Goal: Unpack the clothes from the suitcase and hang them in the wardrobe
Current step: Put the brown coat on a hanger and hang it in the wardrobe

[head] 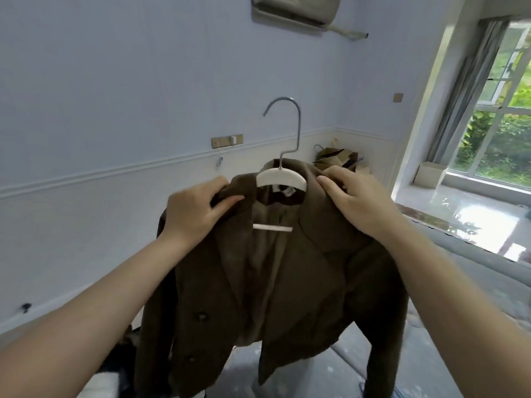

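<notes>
Both arms outstretched; left hand [195,211] and right hand [356,199] pinch jacket [287,282] shoulders.

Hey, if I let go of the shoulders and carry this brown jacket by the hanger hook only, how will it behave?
The brown jacket looks thick and floppy, so sleeves would probably swing. It sits open on the white hanger, so one shoulder might slip. The hook is thin metal, so a one-finger grip may twist.

no readable txt, labels, brands or nos. anywhere in view; nothing legible on any surface.
</notes>
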### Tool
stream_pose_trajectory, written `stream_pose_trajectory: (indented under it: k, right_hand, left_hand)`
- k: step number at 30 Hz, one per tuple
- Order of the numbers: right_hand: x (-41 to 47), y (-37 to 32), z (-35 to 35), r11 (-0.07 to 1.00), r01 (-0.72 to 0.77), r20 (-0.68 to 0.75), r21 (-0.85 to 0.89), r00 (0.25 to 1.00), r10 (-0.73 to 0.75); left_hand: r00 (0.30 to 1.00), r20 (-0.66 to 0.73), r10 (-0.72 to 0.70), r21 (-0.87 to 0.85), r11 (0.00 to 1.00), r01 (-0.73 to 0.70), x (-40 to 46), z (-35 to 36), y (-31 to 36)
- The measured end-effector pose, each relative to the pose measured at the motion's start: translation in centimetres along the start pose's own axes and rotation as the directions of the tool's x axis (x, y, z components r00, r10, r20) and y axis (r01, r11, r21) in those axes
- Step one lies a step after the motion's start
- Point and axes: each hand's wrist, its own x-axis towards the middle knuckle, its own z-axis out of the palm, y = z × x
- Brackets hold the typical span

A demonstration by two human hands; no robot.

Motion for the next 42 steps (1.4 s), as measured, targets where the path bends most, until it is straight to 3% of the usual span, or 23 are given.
stream_pose_trajectory:
  k: [2, 5, 7, 11, 16, 21, 26, 30, 34, 42]
  right_hand:
    - [-0.7, 0.1, 0.2, 0.993, 0.113, -0.04, -0.032, 0.993, -0.114]
    - [-2.3, -0.5, 1.6, 0.938, 0.334, 0.089, -0.096, 0.941, -0.326]
    - [-2.6, -0.4, 2.8, 0.897, 0.405, 0.106, -0.178, 0.914, -0.392]
    - [-2.7, -1.3, 5.8, 0.901, 0.404, 0.044, -0.16, 0.915, -0.402]
    - [-2.1, -6.4, 9.2, 0.899, 0.437, 0.127, 0.006, 0.892, -0.435]
    - [-1.4, -12.5, 12.4, 0.838, 0.526, 0.207, 0.148, 0.812, -0.546]
    - [-0.9, -20.0, 16.0, 0.715, 0.655, 0.242, 0.244, 0.673, -0.699]
    - [-1.3, -27.4, 19.1, 0.611, 0.724, 0.211, 0.32, 0.574, -0.791]
    - [-1.7, -34.5, 21.3, 0.541, 0.748, 0.151, 0.385, 0.527, -0.836]
    - [-1.5, -44.7, 26.2, 0.432, 0.755, 0.076, 0.494, 0.457, -0.886]
  left_hand:
    - [0.997, -0.036, -0.067, 0.08, 0.994, 0.07, -0.8, -2.1, 0.0]
    - [0.989, -0.033, -0.141, 0.175, 0.974, 0.145, -2.6, -5.3, 0.1]
    - [0.985, -0.02, -0.172, 0.222, 0.96, 0.172, -4.1, -7.1, 0.2]
    - [0.978, 0.001, -0.211, 0.324, 0.925, 0.199, -7.7, -11.4, 0.0]
    - [0.931, -0.019, -0.365, 0.482, 0.812, 0.329, -11.5, -17.2, -1.3]
    - [0.887, -0.116, -0.446, 0.578, 0.696, 0.426, -16.2, -22.6, -2.3]
    - [0.868, -0.207, -0.451, 0.678, 0.574, 0.459, -19.7, -29.3, -3.5]
    - [0.891, -0.23, -0.391, 0.763, 0.496, 0.414, -22.0, -34.0, -4.8]
    - [0.89, -0.281, -0.359, 0.789, 0.442, 0.428, -24.1, -38.9, -5.8]
    - [0.838, -0.376, -0.396, 0.866, 0.172, 0.47, -29.9, -49.0, -6.5]
